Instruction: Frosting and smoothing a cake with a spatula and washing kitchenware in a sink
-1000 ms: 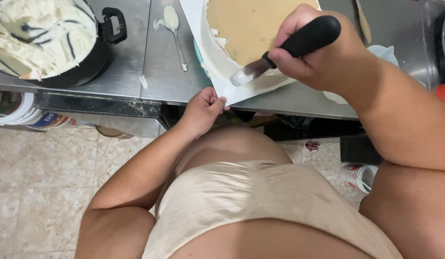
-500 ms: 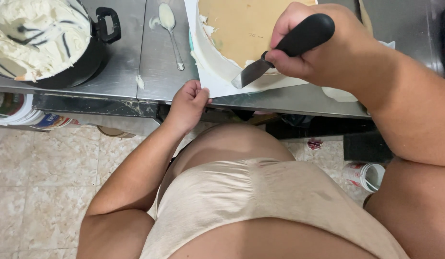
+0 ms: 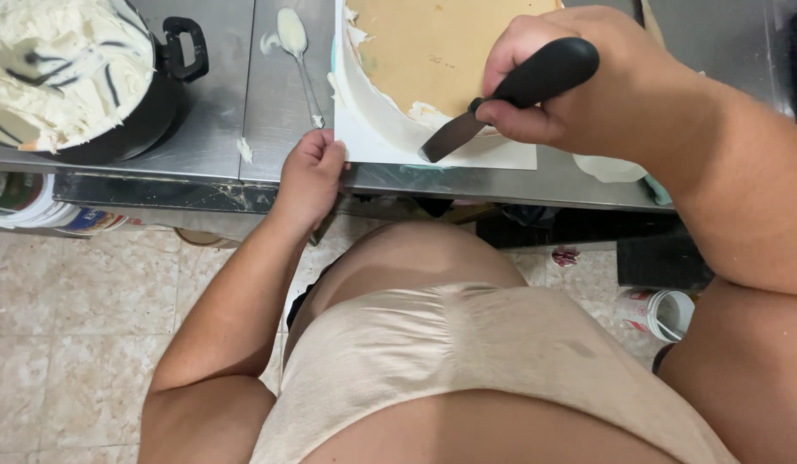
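My right hand (image 3: 579,86) grips the black handle of a palette knife (image 3: 510,99), whose blade tip rests against the white-frosted side of a round cake (image 3: 433,51) with a bare tan top. The cake stands on a white square board (image 3: 364,142) on a steel counter. My left hand (image 3: 311,172) pinches the board's near left corner at the counter's front edge.
A black pot (image 3: 80,77) full of white frosting stands at the counter's left. A frosting-covered spoon (image 3: 297,51) lies between pot and cake. A white blob (image 3: 609,167) sits right of the board. Below are a tiled floor, stacked tubs (image 3: 29,206) and a small cup (image 3: 661,314).
The board and cake have turned and shifted right, and my left hand moved from under the board's corner to its left edge. The knife stayed against the cake's side.
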